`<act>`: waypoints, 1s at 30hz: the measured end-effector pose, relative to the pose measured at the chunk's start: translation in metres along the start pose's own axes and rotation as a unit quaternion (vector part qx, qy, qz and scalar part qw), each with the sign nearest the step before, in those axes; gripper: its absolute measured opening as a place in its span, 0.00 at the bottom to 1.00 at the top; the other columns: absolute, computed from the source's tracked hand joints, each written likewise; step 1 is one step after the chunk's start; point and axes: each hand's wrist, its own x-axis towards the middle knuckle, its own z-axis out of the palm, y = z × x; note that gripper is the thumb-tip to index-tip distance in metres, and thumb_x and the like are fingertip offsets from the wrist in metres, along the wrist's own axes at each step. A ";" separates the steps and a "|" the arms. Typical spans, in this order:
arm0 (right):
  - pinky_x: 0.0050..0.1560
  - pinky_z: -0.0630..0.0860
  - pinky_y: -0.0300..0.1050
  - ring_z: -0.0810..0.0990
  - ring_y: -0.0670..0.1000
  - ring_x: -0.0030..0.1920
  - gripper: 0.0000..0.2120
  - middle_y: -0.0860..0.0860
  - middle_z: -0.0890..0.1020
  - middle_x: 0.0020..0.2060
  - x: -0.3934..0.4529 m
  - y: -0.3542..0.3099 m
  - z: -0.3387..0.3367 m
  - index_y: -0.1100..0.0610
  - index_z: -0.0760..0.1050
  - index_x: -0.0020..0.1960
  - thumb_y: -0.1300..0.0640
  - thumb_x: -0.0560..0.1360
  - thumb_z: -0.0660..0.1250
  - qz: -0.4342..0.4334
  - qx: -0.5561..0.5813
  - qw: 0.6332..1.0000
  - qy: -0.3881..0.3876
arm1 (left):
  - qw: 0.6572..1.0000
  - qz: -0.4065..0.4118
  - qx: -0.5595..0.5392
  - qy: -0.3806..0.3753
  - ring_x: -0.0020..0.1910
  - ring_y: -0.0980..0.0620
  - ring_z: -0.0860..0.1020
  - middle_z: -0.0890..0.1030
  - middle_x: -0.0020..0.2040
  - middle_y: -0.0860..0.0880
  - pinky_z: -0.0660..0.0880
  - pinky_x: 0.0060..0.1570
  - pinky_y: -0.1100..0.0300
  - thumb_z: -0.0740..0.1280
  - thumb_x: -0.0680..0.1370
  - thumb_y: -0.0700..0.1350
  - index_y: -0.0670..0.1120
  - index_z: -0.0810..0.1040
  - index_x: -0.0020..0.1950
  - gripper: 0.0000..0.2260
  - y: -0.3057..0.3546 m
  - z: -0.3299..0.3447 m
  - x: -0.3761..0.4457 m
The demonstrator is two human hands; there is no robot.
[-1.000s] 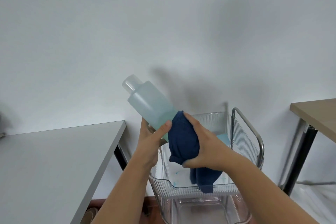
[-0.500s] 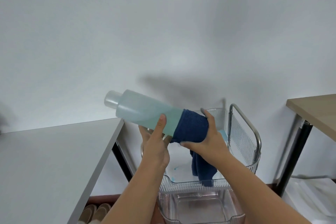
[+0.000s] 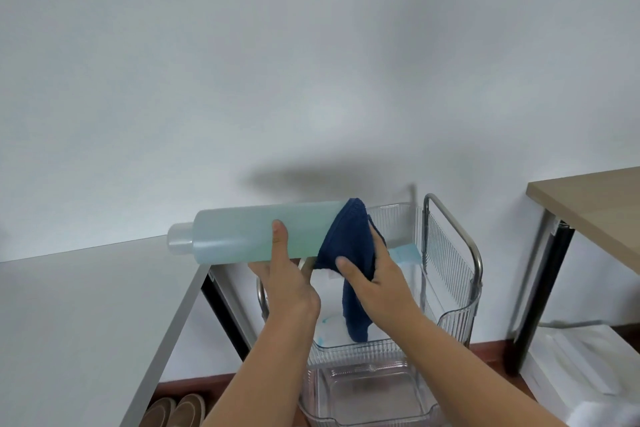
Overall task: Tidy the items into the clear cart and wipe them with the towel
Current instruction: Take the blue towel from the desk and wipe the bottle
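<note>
Both forearms come up from the bottom edge, bare, converging toward the centre. Left hand (image 3: 289,282) sits at about 9 o'clock of the right one, palm under the bottle (image 3: 256,234), thumb up along its front side at 12 o'clock, other fingers behind and mostly hidden. Right hand (image 3: 375,276) is curled round the blue towel (image 3: 349,243), thumb pointing to 10 o'clock, fingers pressed on the cloth's far side. The 2 hands are near, not touching.
</note>
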 end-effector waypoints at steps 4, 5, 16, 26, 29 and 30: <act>0.64 0.73 0.53 0.76 0.47 0.63 0.37 0.45 0.77 0.63 0.014 -0.008 -0.003 0.45 0.56 0.76 0.42 0.72 0.68 -0.021 0.033 0.999 -0.030 | 0.999 0.020 0.032 -0.025 0.62 0.42 0.80 0.79 0.65 0.45 0.82 0.42 0.53 0.74 0.65 0.58 0.52 0.69 0.73 0.38 0.003 -0.002 -0.004; 0.64 0.73 0.56 0.75 0.50 0.64 0.38 0.47 0.76 0.64 0.016 -0.009 -0.001 0.45 0.55 0.77 0.42 0.72 0.67 -0.028 0.034 0.999 -0.021 | 0.999 0.023 0.032 -0.030 0.61 0.42 0.80 0.79 0.65 0.45 0.81 0.41 0.54 0.74 0.65 0.58 0.52 0.69 0.73 0.38 0.005 -0.001 -0.003; 0.75 0.56 0.57 0.54 0.56 0.77 0.22 0.46 0.63 0.75 0.020 -0.014 0.003 0.49 0.61 0.74 0.55 0.81 0.55 -0.291 -0.236 0.925 0.057 | 0.984 0.104 0.108 -0.093 0.60 0.50 0.80 0.79 0.65 0.53 0.82 0.43 0.55 0.76 0.68 0.55 0.60 0.62 0.76 0.39 0.010 -0.006 -0.006; 0.54 0.74 0.52 0.79 0.53 0.46 0.16 0.51 0.83 0.45 0.065 -0.055 -0.011 0.57 0.77 0.51 0.49 0.81 0.55 -0.013 -0.137 0.986 -0.089 | 0.936 0.150 0.242 -0.209 0.64 0.45 0.78 0.79 0.65 0.47 0.78 0.58 0.42 0.77 0.68 0.50 0.54 0.62 0.73 0.37 0.009 -0.012 -0.003; 0.47 0.73 0.48 0.77 0.50 0.39 0.17 0.52 0.80 0.39 0.073 -0.049 -0.023 0.64 0.75 0.49 0.52 0.81 0.56 0.024 -0.066 0.993 -0.099 | 0.917 0.174 0.272 -0.234 0.64 0.47 0.77 0.78 0.65 0.49 0.74 0.63 0.41 0.78 0.65 0.52 0.55 0.64 0.71 0.38 0.012 -0.008 -0.002; 0.46 0.73 0.47 0.77 0.49 0.39 0.17 0.52 0.80 0.38 0.073 -0.045 -0.027 0.64 0.75 0.49 0.52 0.81 0.56 0.029 -0.062 0.993 -0.098 | 0.916 0.178 0.271 -0.237 0.64 0.48 0.77 0.78 0.65 0.49 0.75 0.63 0.41 0.78 0.65 0.52 0.56 0.64 0.71 0.38 0.012 -0.007 -0.002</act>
